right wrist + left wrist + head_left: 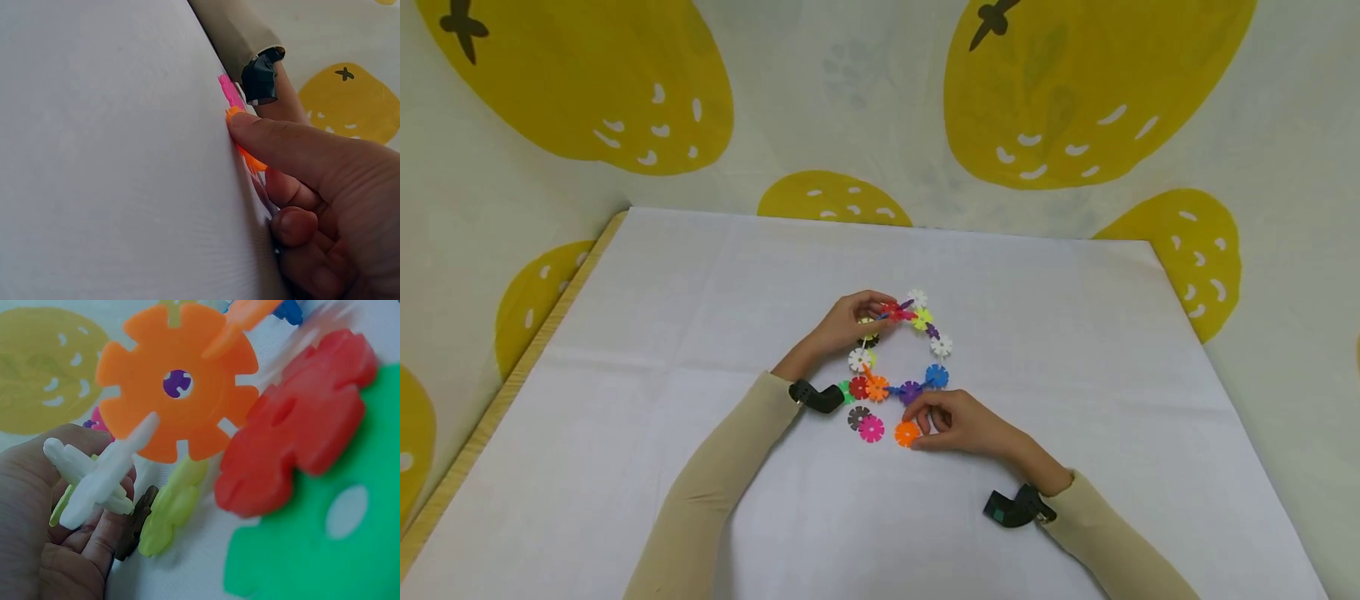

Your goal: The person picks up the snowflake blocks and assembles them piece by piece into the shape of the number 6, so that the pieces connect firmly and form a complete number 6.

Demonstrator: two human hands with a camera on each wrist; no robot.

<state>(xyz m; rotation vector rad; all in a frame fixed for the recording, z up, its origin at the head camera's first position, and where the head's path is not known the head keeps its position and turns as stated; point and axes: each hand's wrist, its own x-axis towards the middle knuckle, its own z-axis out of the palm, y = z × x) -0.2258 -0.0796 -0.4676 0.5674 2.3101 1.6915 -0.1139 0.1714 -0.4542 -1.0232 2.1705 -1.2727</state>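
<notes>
Interlocking plastic snowflake discs in many colours form a ring-shaped chain, with a blue disc (937,376) at its right side and an orange disc (137,369) large in the left wrist view. My left hand (844,323) holds the ring's upper left part, its fingers at a red disc (893,312). A separate orange disc (906,433) is pinched between thumb and fingers of my right hand (962,423), low over the table just below the ring. A red disc (300,419) and a green disc (300,556) extend from the ring's lower left.
A pink disc (871,429) and a dark grey disc (858,417) lie together left of my right hand. White cloth covers the table (1075,350), whose wooden edge (512,387) shows at the left. Behind it hangs a pale curtain (850,108) with yellow fruit shapes.
</notes>
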